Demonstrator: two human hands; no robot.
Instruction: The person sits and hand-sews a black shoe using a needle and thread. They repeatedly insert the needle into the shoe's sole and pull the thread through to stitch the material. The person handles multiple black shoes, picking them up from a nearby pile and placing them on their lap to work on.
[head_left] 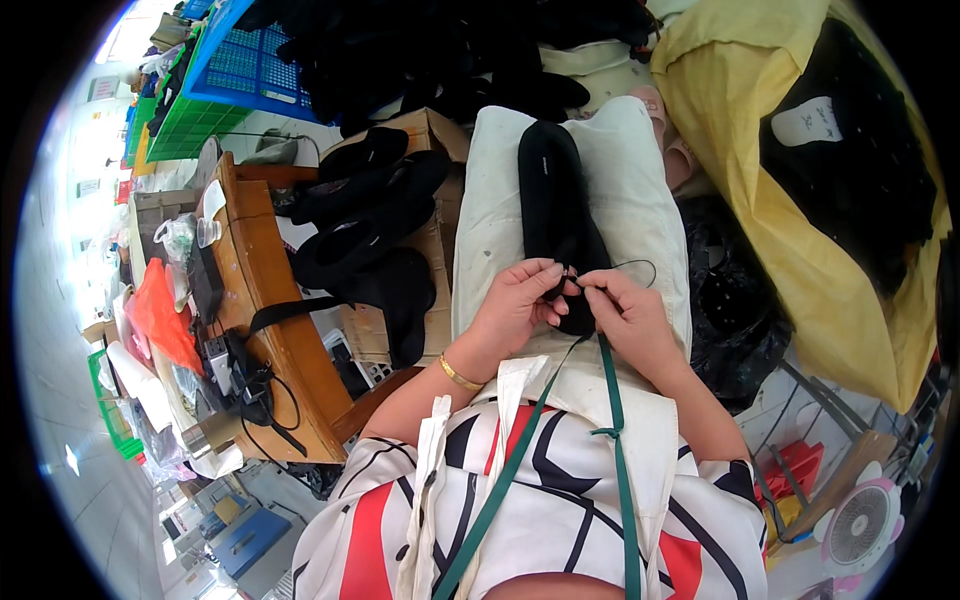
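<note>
A black cloth shoe [552, 190] lies lengthwise on the white cloth [490, 180] over my lap, its toe pointing away from me. Over its near end my left hand [515, 305] is closed, thumb and fingertips pinched on black material at the shoe's edge. Close beside it, my right hand [630, 315] pinches at the same spot, the fingertips of both hands nearly touching. A thin dark thread [648, 265] loops out to the right above my right hand. Whether a needle is between the fingers is too small to tell.
Several black shoes [365, 225] sit on cardboard by a wooden table [265, 300] at left. A blue crate [255, 70] and a pile of black shoes are at the back. On the right are a yellow sack [720, 90], a black plastic bag [725, 300] and a small fan [860, 525].
</note>
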